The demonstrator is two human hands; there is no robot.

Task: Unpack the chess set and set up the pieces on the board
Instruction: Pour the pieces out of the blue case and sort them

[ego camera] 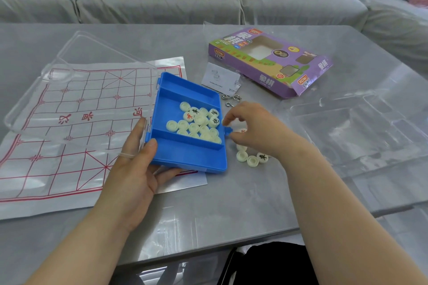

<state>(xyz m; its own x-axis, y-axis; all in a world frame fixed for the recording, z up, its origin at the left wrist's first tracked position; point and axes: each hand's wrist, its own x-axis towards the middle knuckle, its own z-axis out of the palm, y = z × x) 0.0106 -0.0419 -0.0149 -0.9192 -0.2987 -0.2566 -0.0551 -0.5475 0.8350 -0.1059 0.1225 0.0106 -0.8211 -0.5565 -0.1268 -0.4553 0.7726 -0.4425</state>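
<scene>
Head view: left hand (136,164) has its grip on the blue case (185,159) at its 7 o'clock corner, thumb on the rim, fingers under; the case looks tipped toward 3 o'clock. Pieces (196,122) sit bunched in the middle compartment, and a few loose pieces (251,158) lie on the bench (231,203) at the case's 4 o'clock. Right hand (252,129) is curled at the 3 o'clock rim; can't tell if that grip holds a piece. My take: keep the tilt shallow and take out a few at a time so nothing rolls. Clear lid (76,90) lies open over the board sheet (58,164) at 9 o'clock and covers the grid, so shift it before setup. Purple box (271,62), leaflet (220,76) and metal rings (231,98) sit at 1 o'clock, blister tray (359,127) at 3 o'clock, crowding the spill zone.
</scene>
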